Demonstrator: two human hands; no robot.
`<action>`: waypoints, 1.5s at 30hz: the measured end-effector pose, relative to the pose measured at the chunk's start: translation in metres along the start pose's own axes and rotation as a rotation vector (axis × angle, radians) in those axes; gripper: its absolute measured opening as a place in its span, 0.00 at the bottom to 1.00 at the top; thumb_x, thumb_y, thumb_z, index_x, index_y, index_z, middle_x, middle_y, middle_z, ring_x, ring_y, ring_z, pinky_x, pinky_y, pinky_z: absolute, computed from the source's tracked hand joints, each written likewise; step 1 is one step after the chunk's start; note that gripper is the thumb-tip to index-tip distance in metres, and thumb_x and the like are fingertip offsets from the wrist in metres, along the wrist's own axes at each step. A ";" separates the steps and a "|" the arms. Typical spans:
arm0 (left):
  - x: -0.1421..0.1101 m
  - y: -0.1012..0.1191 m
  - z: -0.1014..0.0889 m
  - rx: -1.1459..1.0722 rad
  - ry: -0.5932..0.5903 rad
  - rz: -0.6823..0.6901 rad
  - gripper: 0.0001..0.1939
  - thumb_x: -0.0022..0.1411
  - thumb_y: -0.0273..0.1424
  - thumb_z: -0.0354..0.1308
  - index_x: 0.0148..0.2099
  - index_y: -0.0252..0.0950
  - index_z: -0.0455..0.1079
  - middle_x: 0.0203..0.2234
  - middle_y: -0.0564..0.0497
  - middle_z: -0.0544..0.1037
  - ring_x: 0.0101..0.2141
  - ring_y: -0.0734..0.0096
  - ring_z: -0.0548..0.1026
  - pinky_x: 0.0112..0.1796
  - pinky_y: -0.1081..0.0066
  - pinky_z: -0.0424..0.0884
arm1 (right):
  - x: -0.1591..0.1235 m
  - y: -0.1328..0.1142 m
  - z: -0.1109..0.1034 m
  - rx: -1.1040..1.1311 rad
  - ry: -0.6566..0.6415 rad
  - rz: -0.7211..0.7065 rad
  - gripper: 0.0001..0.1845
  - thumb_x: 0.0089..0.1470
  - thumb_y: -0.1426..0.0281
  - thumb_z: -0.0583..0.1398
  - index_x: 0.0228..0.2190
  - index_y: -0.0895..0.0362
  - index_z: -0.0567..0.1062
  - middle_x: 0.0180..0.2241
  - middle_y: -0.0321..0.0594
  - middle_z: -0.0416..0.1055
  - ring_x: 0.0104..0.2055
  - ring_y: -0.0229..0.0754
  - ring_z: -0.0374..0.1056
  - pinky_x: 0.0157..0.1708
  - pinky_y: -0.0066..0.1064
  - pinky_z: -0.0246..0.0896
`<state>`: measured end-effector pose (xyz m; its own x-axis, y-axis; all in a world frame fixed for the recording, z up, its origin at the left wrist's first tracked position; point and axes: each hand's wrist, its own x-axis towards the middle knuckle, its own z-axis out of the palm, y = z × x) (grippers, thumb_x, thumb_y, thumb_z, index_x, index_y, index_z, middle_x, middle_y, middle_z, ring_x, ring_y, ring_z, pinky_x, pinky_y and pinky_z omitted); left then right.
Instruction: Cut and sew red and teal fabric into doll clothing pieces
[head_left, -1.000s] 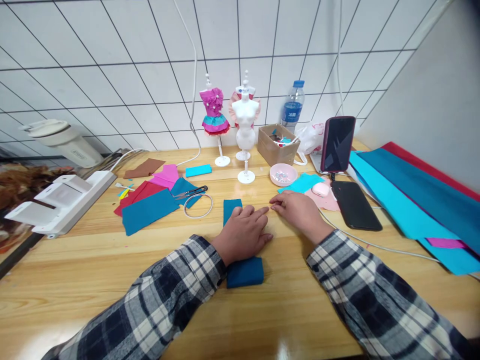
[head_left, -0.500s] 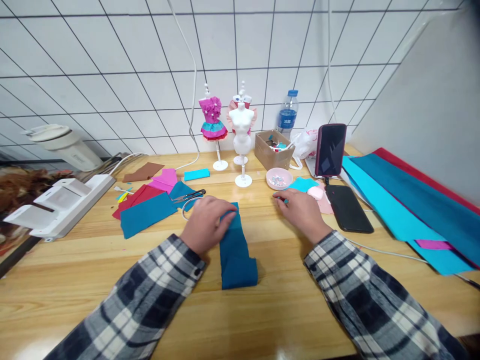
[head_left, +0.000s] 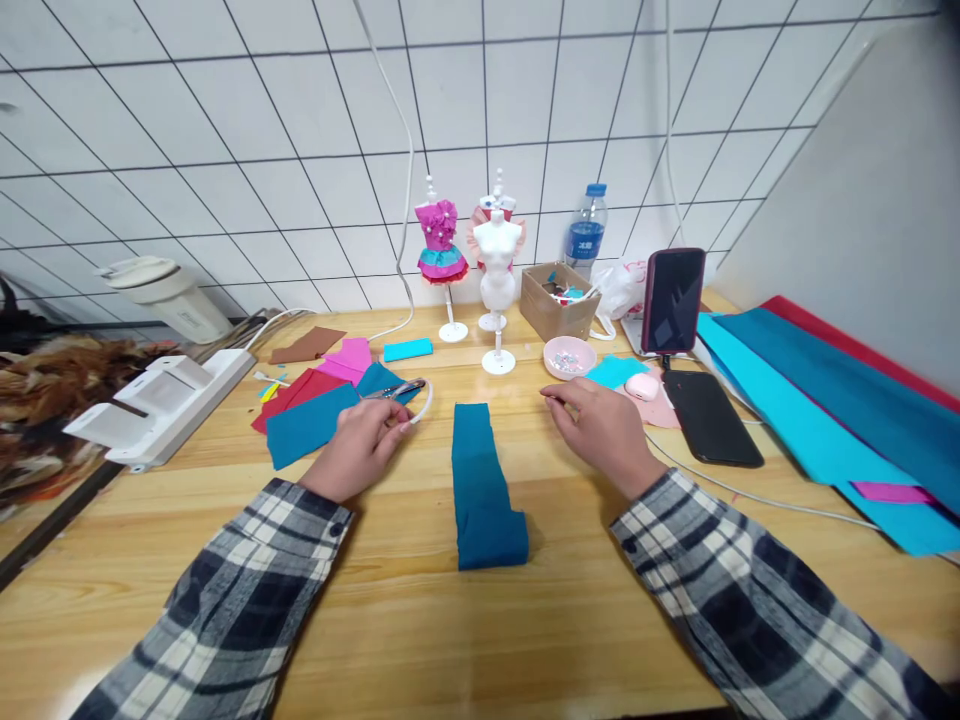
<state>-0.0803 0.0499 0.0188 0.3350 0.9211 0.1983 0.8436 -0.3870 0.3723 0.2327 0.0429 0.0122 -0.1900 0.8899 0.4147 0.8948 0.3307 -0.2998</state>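
Observation:
A strip of dark teal cloth (head_left: 480, 490) lies on the table between my hands, its near end folded out to the right. To its left, my left hand (head_left: 360, 440) is closed, with thumb and finger pinching the edge of a thin white ring (head_left: 425, 402). Small dark-handled scissors (head_left: 397, 388) lie just beyond those fingers on teal scraps. My right hand (head_left: 600, 430) rests right of the strip, fingertips pressed together; whatever is in them, if anything, is hidden. Beyond it stands a pink dish (head_left: 570, 358) of small shiny beads.
A bare white mini mannequin (head_left: 498, 280) and a dressed one (head_left: 441, 245) stand at the back near a cardboard box (head_left: 556, 305). Cloth pieces (head_left: 307, 425) lie left; phones (head_left: 709, 418), a cable and long cloth sheets (head_left: 840, 400) lie right. A white power strip (head_left: 172, 410) sits far left.
My left hand has left the teal strip and moved left to the white ring. My right hand stays near the dish; a dark bit seen at its fingers earlier no longer shows. The view shifted slightly.

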 end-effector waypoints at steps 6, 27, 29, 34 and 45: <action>-0.020 0.053 0.015 -0.649 -0.024 -0.009 0.06 0.67 0.36 0.44 0.40 0.40 0.55 0.30 0.51 0.78 0.34 0.68 0.75 0.40 0.66 0.67 | -0.018 -0.044 -0.003 0.416 0.012 -0.119 0.10 0.57 0.67 0.55 0.40 0.55 0.69 0.35 0.38 0.75 0.30 0.37 0.68 0.32 0.28 0.61; -0.030 0.075 0.024 -0.429 -0.115 0.155 0.08 0.66 0.31 0.48 0.44 0.41 0.67 0.32 0.54 0.79 0.33 0.70 0.75 0.36 0.72 0.67 | -0.029 -0.067 -0.002 0.731 -0.052 -0.061 0.11 0.54 0.67 0.58 0.42 0.53 0.71 0.31 0.35 0.75 0.24 0.33 0.67 0.25 0.24 0.63; -0.030 0.076 0.025 -0.411 -0.093 0.160 0.07 0.66 0.31 0.48 0.43 0.41 0.67 0.32 0.54 0.78 0.33 0.71 0.75 0.35 0.73 0.67 | -0.030 -0.070 0.000 0.724 -0.073 -0.071 0.09 0.54 0.67 0.59 0.39 0.53 0.72 0.31 0.36 0.75 0.28 0.35 0.69 0.26 0.25 0.63; -0.029 0.079 0.024 -0.394 -0.104 0.149 0.08 0.66 0.31 0.48 0.44 0.41 0.67 0.32 0.54 0.79 0.34 0.70 0.76 0.36 0.73 0.67 | -0.031 -0.074 0.007 0.683 -0.018 0.011 0.11 0.53 0.69 0.59 0.41 0.54 0.71 0.36 0.37 0.75 0.29 0.36 0.69 0.27 0.26 0.63; -0.031 0.077 0.029 -0.203 -0.016 0.207 0.09 0.66 0.31 0.48 0.45 0.41 0.68 0.34 0.54 0.80 0.34 0.69 0.77 0.35 0.72 0.67 | -0.032 -0.071 0.009 0.668 -0.101 -0.028 0.04 0.54 0.71 0.59 0.35 0.53 0.71 0.28 0.32 0.74 0.28 0.35 0.69 0.27 0.25 0.59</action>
<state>-0.0134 -0.0074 0.0155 0.4990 0.8216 0.2756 0.6557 -0.5659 0.4999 0.1719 -0.0058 0.0127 -0.2758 0.8924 0.3573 0.4529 0.4485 -0.7705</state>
